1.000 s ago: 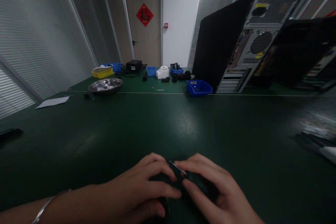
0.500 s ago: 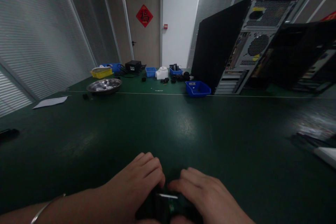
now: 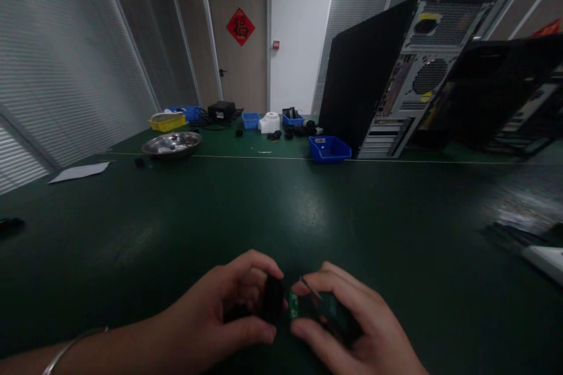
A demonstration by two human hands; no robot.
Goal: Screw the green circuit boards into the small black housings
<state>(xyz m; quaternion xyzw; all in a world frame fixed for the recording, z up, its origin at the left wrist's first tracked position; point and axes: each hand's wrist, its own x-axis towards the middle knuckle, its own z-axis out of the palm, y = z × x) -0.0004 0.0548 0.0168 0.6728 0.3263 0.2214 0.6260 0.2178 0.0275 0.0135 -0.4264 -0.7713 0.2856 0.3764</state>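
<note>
My left hand [image 3: 240,299] curls around a small black plastic piece [image 3: 272,300], its thumb and forefinger on either side. Close by, my right hand [image 3: 347,316] grips a part with a small green circuit board [image 3: 294,306] at its left end and a thin metal edge [image 3: 310,287] on top. Behind the board, the dark body of that part sinks into my right palm and is hard to make out. A narrow gap lies between the black piece and the board. Both hands are above the green tabletop, near its front.
A blue bin [image 3: 329,149] stands beside a large black computer case [image 3: 373,76]. At the back left are a metal bowl [image 3: 171,145], a yellow basket [image 3: 168,122] and a black box [image 3: 222,110]. White paper [image 3: 79,172] lies at left; a white object [image 3: 545,261] is at right.
My hands have come apart from being pressed together over one dark object. The black piece is now in my left hand, and the part with the green board in my right.
</note>
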